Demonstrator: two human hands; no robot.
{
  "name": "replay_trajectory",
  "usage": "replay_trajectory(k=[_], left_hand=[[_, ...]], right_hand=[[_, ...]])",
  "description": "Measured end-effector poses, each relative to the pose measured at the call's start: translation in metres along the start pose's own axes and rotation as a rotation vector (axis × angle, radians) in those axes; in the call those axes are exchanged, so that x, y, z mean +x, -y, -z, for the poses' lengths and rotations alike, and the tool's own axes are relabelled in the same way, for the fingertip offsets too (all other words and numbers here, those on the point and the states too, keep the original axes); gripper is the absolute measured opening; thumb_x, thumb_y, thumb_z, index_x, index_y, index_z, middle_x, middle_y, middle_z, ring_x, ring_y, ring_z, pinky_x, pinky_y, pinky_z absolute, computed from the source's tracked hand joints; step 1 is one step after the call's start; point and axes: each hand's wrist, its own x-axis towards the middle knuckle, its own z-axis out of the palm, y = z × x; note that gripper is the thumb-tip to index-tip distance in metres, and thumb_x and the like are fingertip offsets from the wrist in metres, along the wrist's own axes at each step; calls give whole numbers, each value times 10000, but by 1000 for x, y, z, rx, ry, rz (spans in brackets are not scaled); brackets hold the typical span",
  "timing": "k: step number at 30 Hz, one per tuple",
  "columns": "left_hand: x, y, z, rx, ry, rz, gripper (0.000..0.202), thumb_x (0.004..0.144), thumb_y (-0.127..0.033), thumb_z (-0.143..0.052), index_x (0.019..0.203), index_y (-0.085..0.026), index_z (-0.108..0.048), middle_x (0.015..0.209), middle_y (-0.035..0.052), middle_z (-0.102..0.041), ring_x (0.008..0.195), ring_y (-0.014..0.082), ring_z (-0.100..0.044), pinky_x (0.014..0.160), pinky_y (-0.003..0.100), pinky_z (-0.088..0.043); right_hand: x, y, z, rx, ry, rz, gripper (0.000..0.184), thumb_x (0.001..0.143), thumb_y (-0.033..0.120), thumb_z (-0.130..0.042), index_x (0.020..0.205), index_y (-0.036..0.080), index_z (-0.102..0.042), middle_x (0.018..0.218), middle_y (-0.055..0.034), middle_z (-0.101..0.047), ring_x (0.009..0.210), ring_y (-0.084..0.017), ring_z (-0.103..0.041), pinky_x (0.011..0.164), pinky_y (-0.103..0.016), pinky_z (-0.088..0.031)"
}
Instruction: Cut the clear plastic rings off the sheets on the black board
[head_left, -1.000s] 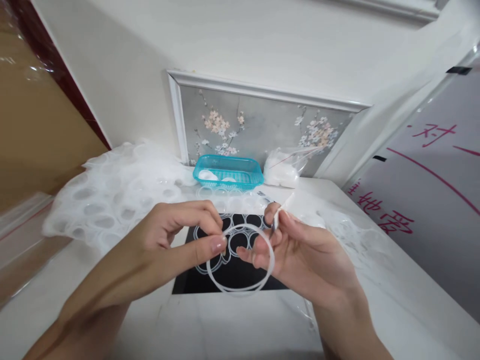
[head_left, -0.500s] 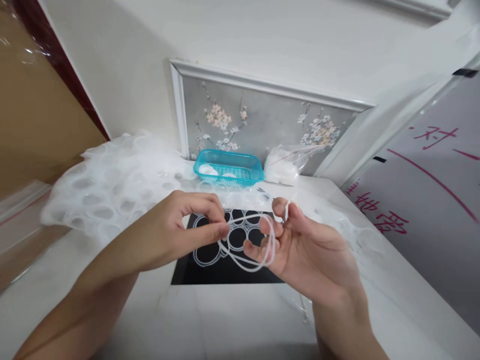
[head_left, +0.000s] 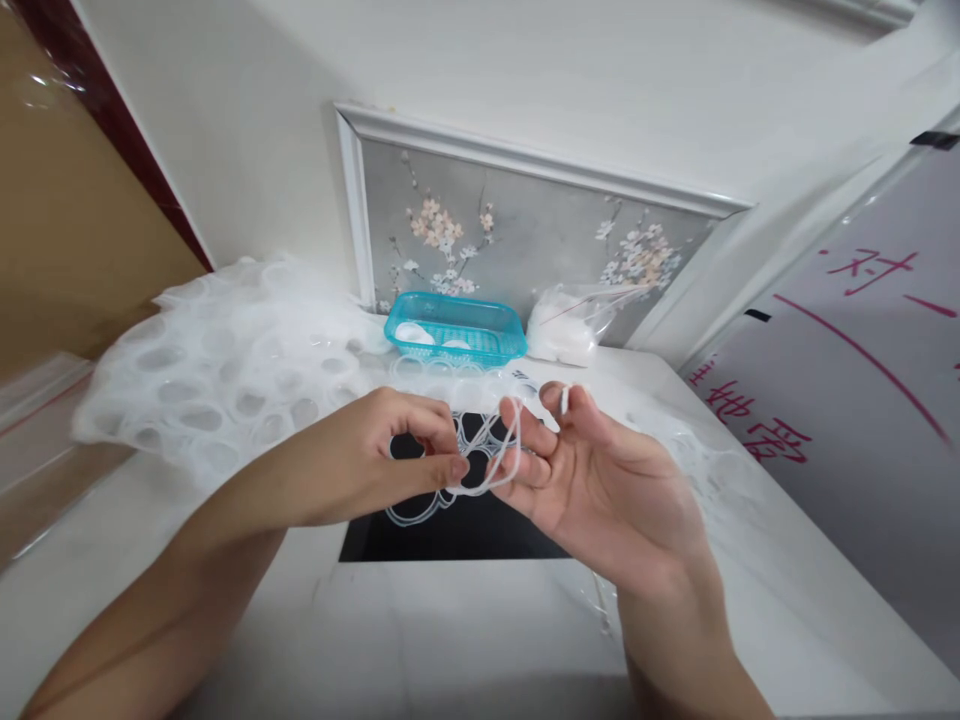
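Note:
Thin white plastic rings are pinched between the thumb and forefinger of my left hand. They span the gap between the hands, and their far side lies against the middle fingers of my right hand. That hand is turned palm up. Its thumb and forefinger are closed on a small white piece, mostly hidden by the fingertips; the other fingers are loosely curled. Under the hands lies a black sheet bearing more white-edged rings, partly covered by my fingers.
A turquoise plastic basket with white pieces stands by the wall. Beside it sits a clear zip bag of white material. A heap of translucent ringed sheets fills the left. A whiteboard with red writing leans at right.
The rings have drawn in and risen slightly, coming closer to my right middle fingers. My left hand still pinches them. My right hand has shifted a little left and up, its pinch kept.

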Motion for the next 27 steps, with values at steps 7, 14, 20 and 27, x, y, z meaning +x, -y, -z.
replay_trajectory(k=[7,14,20,27], left_hand=[[0,-9,-3,14,73,6,176,850,-209,-590,705,-221,-689,776,-33,-678,719,129,-634,672,231,-499],[0,-7,-1,-47,108,4,164,831,-177,-586,742,-250,-702,803,-53,-704,749,121,-651,665,222,-508],[2,-10,-2,-88,99,20,160,811,-162,-597,715,-231,-705,808,-40,-698,760,129,-650,668,223,-507],[4,-5,-1,-32,124,24,178,864,-251,-568,727,-215,-675,800,-27,-666,724,123,-622,674,233,-488]], right_hand=[[8,3,6,-9,-51,23,115,873,350,-639,797,273,-678,1032,17,-731,937,-171,-704,828,-298,-542],[5,5,4,-40,-30,20,181,920,402,-566,823,288,-668,1168,8,-671,1123,-194,-624,901,-319,-493],[1,6,1,-36,-36,25,161,909,398,-583,819,291,-663,1169,8,-659,1120,-204,-617,940,-353,-468],[-2,6,-1,2,-86,40,120,873,369,-630,788,285,-639,1003,33,-678,983,-178,-654,876,-333,-499]])
